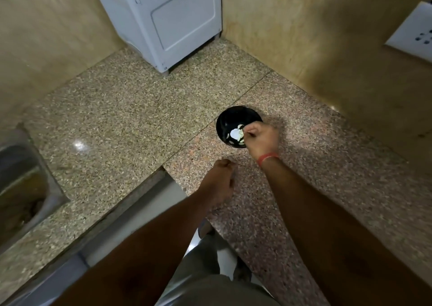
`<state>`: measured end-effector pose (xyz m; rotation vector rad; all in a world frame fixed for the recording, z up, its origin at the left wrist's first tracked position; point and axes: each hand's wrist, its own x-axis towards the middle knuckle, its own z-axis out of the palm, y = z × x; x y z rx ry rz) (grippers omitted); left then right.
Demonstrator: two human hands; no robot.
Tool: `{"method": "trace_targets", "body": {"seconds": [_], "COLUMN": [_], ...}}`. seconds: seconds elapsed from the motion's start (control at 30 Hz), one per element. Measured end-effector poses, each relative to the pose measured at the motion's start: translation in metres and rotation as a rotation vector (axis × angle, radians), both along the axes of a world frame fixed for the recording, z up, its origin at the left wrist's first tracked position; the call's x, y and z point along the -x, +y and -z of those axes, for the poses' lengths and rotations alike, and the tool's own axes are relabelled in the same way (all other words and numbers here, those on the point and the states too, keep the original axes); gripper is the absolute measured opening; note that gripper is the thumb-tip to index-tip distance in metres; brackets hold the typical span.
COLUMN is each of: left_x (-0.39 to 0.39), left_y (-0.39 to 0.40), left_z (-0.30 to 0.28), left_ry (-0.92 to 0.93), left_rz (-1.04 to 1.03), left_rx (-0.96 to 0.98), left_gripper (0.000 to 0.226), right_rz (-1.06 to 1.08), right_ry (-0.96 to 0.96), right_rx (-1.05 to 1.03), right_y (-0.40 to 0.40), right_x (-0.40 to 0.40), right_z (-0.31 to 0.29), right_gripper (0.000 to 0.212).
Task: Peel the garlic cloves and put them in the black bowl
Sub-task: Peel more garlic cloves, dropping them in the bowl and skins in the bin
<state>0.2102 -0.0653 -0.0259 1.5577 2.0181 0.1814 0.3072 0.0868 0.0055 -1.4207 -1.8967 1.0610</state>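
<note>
Looks like we're at the drop-off part of the job: the right hand [261, 139] is over the near-right rim of the black bowl [225, 121], fingers curled in with the tips bunched together right at the pale garlic cloves [236, 135] piled inside. Whether it's pinching a clove or has just let one go, I honestly can't tell, the fingertips are too blurry. There's a red thread band [268, 158] on that wrist, and the forearm reaches out long from the lower right.

The left hand [218, 180] sits nearer the body and to the left of the right one, resting knuckles-up on the granite counter [117, 118] just short of the bowl. Its fingers are tucked under; if there's a clove or some skin in there, it's hidden.

My guess for the next move: open the right fingers so the clove lands in the bowl, then pull back for another unpeeled one. I don't see any unpeeled garlic on the counter though, so it may be nearly done.
</note>
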Motion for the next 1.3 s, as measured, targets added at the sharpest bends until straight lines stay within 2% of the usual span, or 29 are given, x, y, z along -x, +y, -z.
{"method": "trace_targets", "body": {"seconds": [0.13, 0.23, 0.33, 0.47, 0.6, 0.63, 0.7, 0.8, 0.93, 1.0, 1.1, 1.3], "left_x": [-0.01, -0.023, -0.041, -0.068, -0.083, -0.087, -0.093, -0.099, -0.109, -0.113, -0.115, -0.114], "left_y": [0.006, 0.012, 0.018, 0.025, 0.029, 0.029, 0.028, 0.026, 0.017, 0.012, 0.004, -0.009], "left_z": [0.0, 0.007, 0.018, 0.018, 0.021, 0.022, 0.023, 0.021, 0.02, 0.022, 0.022, 0.02], "left_ry": [-0.015, -0.019, -0.063, -0.134, -0.117, -0.118, -0.176, -0.34, -0.818, -0.941, -0.994, -1.026], "left_rz": [0.034, 0.063, 0.091, -0.014, -0.052, -0.049, -0.084, -0.187, -0.52, -0.672, -0.756, -0.768], "left_rx": [-0.047, -0.093, -0.14, -0.207, -0.302, -0.319, -0.316, -0.237, -0.053, -0.023, -0.033, -0.101], "left_gripper": [0.057, 0.046, 0.041, 0.029, 0.011, 0.005, 0.008, 0.01, 0.016, 0.014, 0.014, 0.009], "right_rz": [0.136, 0.174, 0.2, 0.067, 0.002, 0.004, 0.0, 0.049, 0.041, 0.022, 0.02, 0.019], "right_ry": [0.008, -0.132, -0.315, -0.419, -0.461, -0.438, -0.369, -0.229, -0.062, -0.006, 0.06, 0.158], "right_rx": [-0.028, -0.056, 0.12, 0.147, 0.117, 0.122, 0.119, 0.204, 0.347, 0.405, 0.462, 0.546], "right_y": [-0.022, -0.043, -0.056, -0.071, -0.072, -0.072, -0.074, -0.076, -0.083, -0.086, -0.089, -0.096], "right_x": [-0.036, -0.073, -0.108, -0.146, -0.158, -0.159, -0.159, -0.163, -0.167, -0.169, -0.168, -0.163], "right_z": [0.014, 0.019, 0.027, 0.037, 0.044, 0.045, 0.046, 0.047, 0.051, 0.054, 0.056, 0.046], "right_gripper": [0.015, 0.013, 0.024, 0.042, 0.034, 0.031, 0.028, 0.028, 0.029, 0.029, 0.03, 0.011]}}
